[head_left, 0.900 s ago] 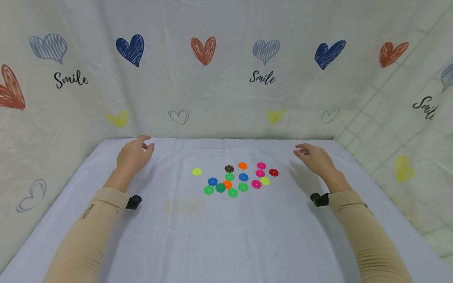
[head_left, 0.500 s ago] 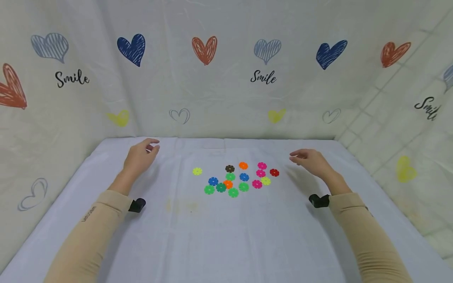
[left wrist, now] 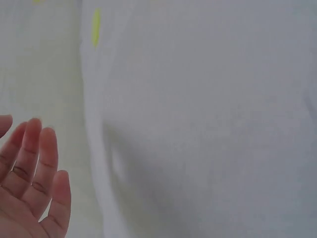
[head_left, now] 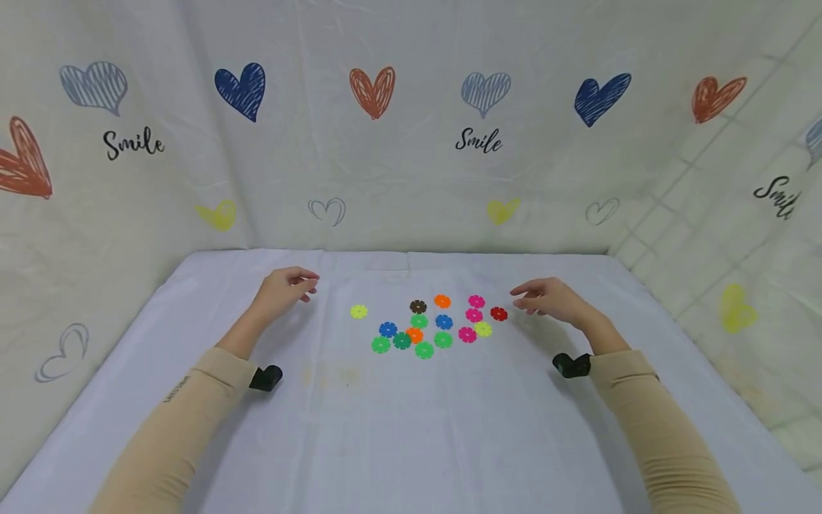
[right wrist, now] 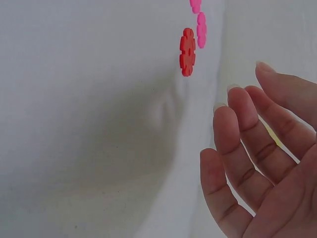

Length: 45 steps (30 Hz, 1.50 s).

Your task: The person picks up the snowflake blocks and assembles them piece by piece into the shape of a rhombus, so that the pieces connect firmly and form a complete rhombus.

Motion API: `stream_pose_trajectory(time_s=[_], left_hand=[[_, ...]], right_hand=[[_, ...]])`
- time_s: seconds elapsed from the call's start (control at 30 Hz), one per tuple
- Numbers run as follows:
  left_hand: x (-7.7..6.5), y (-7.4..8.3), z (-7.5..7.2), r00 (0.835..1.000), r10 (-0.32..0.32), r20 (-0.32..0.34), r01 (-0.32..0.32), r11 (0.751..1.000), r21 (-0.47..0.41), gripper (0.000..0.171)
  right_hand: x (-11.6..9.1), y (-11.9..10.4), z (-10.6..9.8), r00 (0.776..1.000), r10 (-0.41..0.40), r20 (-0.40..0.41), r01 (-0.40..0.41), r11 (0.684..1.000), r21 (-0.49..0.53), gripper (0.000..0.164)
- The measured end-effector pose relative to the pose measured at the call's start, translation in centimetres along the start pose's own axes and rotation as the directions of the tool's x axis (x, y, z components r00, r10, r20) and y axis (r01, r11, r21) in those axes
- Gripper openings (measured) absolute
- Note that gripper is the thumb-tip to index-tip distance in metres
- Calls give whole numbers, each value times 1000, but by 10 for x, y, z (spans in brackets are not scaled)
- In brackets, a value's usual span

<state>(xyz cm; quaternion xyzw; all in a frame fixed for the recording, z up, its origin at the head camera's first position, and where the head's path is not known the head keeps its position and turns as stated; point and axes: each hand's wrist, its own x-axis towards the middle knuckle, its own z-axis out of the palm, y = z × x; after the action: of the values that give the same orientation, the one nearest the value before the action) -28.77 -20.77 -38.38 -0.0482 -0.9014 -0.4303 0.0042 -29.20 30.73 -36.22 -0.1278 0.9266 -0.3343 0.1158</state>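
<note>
White tabletop (head_left: 411, 435): red disc (head_left: 499, 314) near right hand (head_left: 554, 300)

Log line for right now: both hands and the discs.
left hand: empty, nearest leftmost yellow disc | right hand: empty, nearest red disc | other discs: on white cloth between hands | contact: none with discs

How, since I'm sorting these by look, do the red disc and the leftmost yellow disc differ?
The red disc is dark; the leftmost yellow disc is bright. The red disc lies nearest the right hand; the yellow one, nearest the left hand. Both are round, notched and unheld.
</note>
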Motion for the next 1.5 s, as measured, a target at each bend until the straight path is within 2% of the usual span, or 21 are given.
stream_pose_trajectory(time_s=[0.13, 0.3, 0.47, 0.63, 0.73, 1.03, 1.23, 1.5], left_hand=[[2, 3, 9, 997, -27, 75, 28, 1000, -14, 32], [4, 8, 18, 984, -63, 167, 62, 998, 14, 32], [10, 11, 22, 971, -99, 217, 96, 995, 24, 31], [16, 11, 25, 966, -121, 227, 123, 992, 7, 31], [18, 12, 29, 966, -110, 233, 112, 994, 1, 31], [22, 20, 43, 960, -73, 270, 48, 994, 99, 35], [24, 22, 49, 952, -85, 294, 51, 992, 118, 40], [23, 30, 54, 958, -111, 264, 74, 986, 148, 29]], right_hand=[[3, -2, 3, 1000, 1, 20, -1, 1000, 2, 40], [7, -3, 6, 995, -4, 102, 0, 999, 40, 39], [9, -4, 9, 989, 9, 145, -17, 998, 53, 42], [13, -4, 13, 989, 30, 143, -36, 999, 40, 41], [16, -3, 13, 987, 39, 153, -43, 999, 26, 42], [26, -8, 14, 974, 103, 204, -96, 995, -40, 48], [30, -9, 16, 959, 163, 233, -154, 986, -56, 48], [36, -4, 17, 956, 181, 230, -172, 983, -59, 42]])
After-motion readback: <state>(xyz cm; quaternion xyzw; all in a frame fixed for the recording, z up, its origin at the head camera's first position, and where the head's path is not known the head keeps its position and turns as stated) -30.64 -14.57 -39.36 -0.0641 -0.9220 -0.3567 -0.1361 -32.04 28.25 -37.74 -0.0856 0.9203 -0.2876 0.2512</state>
